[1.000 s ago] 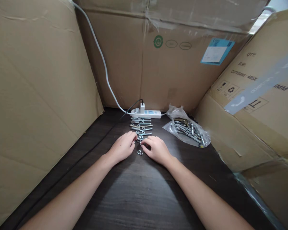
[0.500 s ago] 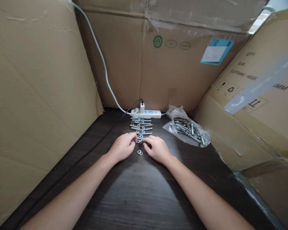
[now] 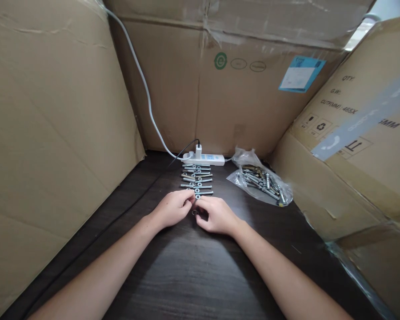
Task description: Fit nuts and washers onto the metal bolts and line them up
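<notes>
In the head view, my left hand (image 3: 175, 208) is closed near the front end of a row of bolts. Its fingertips are pressed together, and whatever they hold is hidden. My right hand (image 3: 218, 214) curls close beside it, with thumb and fingers closed around a small metal washer (image 3: 194, 212) low over the table. Just behind the fingers lies a nut (image 3: 198, 197), and another nut (image 3: 197, 191) sits by the nearest bolt (image 3: 206, 193). Farther back, several bolts (image 3: 205, 181) lie crosswise in a column, with nuts and washers among them.
Behind the bolts is a white power strip (image 3: 216, 160) with a charger (image 3: 198, 152) plugged in. A clear plastic bag (image 3: 258, 180) of bolts lies to the right. A black cable (image 3: 120, 209) crosses the dark table (image 3: 183, 275). Cardboard boxes (image 3: 166, 89) enclose three sides.
My right hand has moved nearer to me and left, onto the washers that lay loose in front. My left hand has shifted slightly right, and the two hands are closer together.
</notes>
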The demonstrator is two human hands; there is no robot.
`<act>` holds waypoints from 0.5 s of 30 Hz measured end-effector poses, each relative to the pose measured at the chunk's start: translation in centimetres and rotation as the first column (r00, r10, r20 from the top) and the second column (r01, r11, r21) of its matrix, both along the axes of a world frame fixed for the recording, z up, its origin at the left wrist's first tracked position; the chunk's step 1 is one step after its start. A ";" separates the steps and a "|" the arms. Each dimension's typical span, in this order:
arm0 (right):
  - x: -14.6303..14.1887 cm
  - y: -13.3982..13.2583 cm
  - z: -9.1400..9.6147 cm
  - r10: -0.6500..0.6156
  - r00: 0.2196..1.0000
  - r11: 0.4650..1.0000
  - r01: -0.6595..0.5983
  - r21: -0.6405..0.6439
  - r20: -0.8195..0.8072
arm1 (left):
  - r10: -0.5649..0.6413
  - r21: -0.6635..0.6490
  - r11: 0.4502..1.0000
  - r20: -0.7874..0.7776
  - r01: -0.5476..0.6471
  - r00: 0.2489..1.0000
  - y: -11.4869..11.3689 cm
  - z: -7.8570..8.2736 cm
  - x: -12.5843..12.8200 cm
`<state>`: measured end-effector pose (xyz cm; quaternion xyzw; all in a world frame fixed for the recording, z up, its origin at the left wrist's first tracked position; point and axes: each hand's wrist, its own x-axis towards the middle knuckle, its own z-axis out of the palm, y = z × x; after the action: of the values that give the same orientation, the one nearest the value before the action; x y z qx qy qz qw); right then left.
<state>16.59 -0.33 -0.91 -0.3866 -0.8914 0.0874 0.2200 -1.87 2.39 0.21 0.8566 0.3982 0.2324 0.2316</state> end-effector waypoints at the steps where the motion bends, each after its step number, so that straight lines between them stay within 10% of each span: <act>1: 0.0 0.0 0.0 0.002 1.000 1.000 -0.002 -0.001 0.005 | 0.008 0.003 1.000 -0.001 -0.008 1.000 0.1 0.0 0.0; 15: 0.7 -1.6 0.5 -0.119 0.991 0.992 0.121 -0.039 0.060 | -0.005 0.005 1.000 -0.004 0.005 1.000 -0.2 0.2 0.1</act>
<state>17.33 -1.93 -0.42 -0.4465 -0.8704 0.0818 0.1908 -1.75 2.17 0.39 0.8587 0.3960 0.2311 0.2291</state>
